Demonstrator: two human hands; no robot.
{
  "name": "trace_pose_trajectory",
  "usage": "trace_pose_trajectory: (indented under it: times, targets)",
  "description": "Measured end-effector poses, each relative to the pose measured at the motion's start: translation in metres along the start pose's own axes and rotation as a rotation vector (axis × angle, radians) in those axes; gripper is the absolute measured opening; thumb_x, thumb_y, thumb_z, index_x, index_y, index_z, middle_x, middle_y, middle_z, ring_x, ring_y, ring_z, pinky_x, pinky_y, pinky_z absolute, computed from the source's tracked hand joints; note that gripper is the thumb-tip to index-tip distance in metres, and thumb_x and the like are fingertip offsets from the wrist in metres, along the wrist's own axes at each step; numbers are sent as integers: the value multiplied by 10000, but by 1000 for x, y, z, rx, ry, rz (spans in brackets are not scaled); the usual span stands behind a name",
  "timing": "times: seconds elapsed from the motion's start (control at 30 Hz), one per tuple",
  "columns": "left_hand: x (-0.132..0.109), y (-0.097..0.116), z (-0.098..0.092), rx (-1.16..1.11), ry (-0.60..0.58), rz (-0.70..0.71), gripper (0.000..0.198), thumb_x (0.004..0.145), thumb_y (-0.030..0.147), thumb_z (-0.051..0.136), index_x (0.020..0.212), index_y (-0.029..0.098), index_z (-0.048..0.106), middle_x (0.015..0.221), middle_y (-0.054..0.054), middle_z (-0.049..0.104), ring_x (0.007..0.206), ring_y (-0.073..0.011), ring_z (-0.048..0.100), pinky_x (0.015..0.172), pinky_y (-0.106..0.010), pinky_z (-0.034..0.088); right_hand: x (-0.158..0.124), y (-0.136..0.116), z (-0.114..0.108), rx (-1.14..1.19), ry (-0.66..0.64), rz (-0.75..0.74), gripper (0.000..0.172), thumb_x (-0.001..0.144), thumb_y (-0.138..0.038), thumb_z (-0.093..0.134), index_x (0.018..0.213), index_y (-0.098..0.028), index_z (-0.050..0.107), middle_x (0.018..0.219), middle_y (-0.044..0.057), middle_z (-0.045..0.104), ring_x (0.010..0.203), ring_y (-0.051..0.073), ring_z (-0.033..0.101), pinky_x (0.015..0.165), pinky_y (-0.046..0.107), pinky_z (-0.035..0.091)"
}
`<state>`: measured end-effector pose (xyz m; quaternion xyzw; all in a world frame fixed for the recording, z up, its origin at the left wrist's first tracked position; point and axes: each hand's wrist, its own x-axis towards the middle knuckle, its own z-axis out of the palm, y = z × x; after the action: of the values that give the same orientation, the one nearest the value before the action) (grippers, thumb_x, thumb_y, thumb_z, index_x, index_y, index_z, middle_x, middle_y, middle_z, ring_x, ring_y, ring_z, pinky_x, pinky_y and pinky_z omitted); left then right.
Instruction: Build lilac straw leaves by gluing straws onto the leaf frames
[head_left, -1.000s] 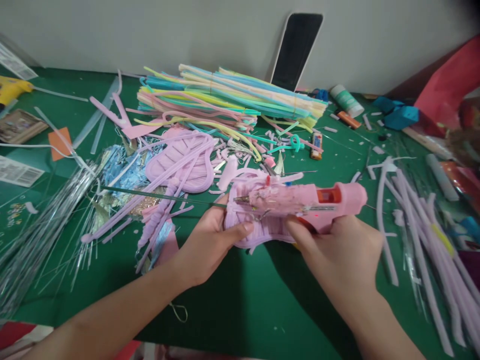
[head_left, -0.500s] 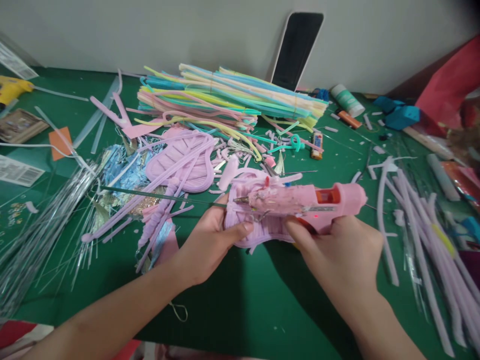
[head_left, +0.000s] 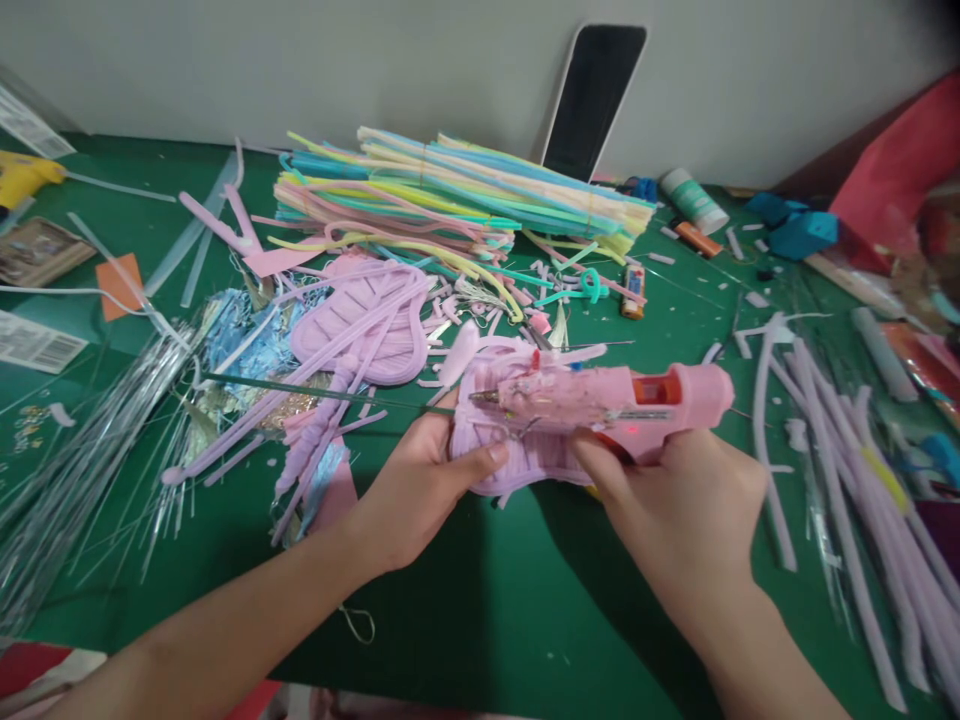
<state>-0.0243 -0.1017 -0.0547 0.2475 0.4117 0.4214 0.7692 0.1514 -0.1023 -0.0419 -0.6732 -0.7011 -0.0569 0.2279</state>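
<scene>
My left hand (head_left: pixel 435 480) is closed on the near left edge of a lilac pipe-cleaner wing (head_left: pixel 540 460), thumb on top. A thin dark green wire (head_left: pixel 337 392) runs leftward from beside those fingers. In my right hand (head_left: pixel 682 510) is a pink hot glue gun (head_left: pixel 607 400), gripped by its handle. Its metal nozzle points left and lies over the wing's upper left part; whether it touches is unclear. The gun hides much of the wing. A second lilac wing (head_left: pixel 367 325) and a wrapped lilac body piece (head_left: pixel 319 425) lie to the left.
Bundled coloured pipe cleaners (head_left: pixel 465 190) lie at the back, before a leaning phone (head_left: pixel 596 100). Silvery wire strands (head_left: pixel 97 470) spread at left, near a yellow glue gun (head_left: pixel 26 180). Lilac pipe cleaners (head_left: pixel 847 480) lie at right. Scraps cover the green table (head_left: pixel 450 640) behind the wing.
Almost nothing differs. Both hands, the glue gun and the wing hold nearly the same place, with only a slight shift.
</scene>
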Motion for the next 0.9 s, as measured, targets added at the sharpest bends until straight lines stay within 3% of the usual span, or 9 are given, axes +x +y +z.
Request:
trace_pose_trajectory:
  times: [0.3, 0.7, 0.8, 0.9]
  targets:
    - [1, 3, -1, -26, -20, 34, 244, 775, 119, 735, 1016, 156, 725, 1028, -49, 764, 1020, -221, 681, 923, -322, 486, 0, -1, -1, 8, -27, 29, 313, 757, -353, 524, 499, -263, 372, 383, -33, 332, 372, 138, 351, 442, 282, 227]
    - [0, 2, -2, 30, -51, 23, 199, 773, 194, 766, 967, 156, 743, 937, -39, 771, 918, -194, 695, 830, -282, 503, 1, 1, -1, -55, 47, -58, 197, 775, -322, 566, 699, -168, 663, 382, -57, 308, 340, 144, 359, 396, 272, 234]
    - [-1, 1, -2, 47, -49, 12, 191, 774, 207, 767, 956, 151, 749, 934, -42, 770, 918, -197, 694, 832, -285, 503, 1, 1, 0, -57, 57, -71, 183, 768, -305, 567, 665, -175, 643, 377, -64, 302, 328, 136, 351, 392, 266, 242]
    - [-1, 2, -2, 24, -35, 5, 247, 772, 183, 763, 1016, 154, 735, 953, -44, 769, 918, -194, 696, 823, -286, 507, 1, 1, -1, -56, 58, -56, 237, 767, -312, 546, 549, -222, 528, 369, -57, 304, 331, 133, 351, 392, 265, 238]
